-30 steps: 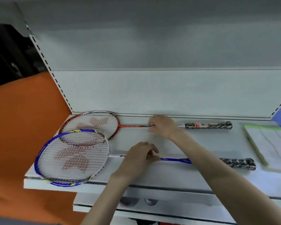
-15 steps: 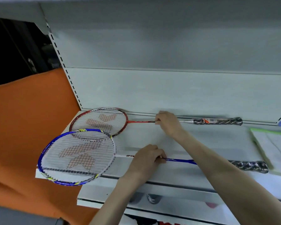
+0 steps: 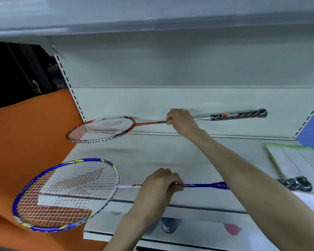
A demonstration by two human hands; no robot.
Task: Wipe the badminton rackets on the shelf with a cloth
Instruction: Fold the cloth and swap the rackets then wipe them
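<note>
A red badminton racket [image 3: 105, 129] hangs in the air at the back of the white shelf [image 3: 170, 156], its shaft gripped by my right hand [image 3: 181, 121]. My left hand [image 3: 159, 185] grips the shaft of a blue racket [image 3: 65, 194], lifted near the shelf's front edge with its head past the left end. Both rackets point their heads left and their black handles right. A folded white cloth with a green edge [image 3: 295, 163] lies on the shelf at the right, touched by neither hand.
A white back panel [image 3: 188, 105] rises behind the shelf, and another shelf runs overhead. An orange surface [image 3: 25, 134] lies to the left. Below the front edge sits a lower shelf with dark and red items [image 3: 230, 229].
Both rackets have been lifted off the shelf. Their heads, which overlapped, are now apart, with the red one raised toward the back and the blue one drawn to the front.
</note>
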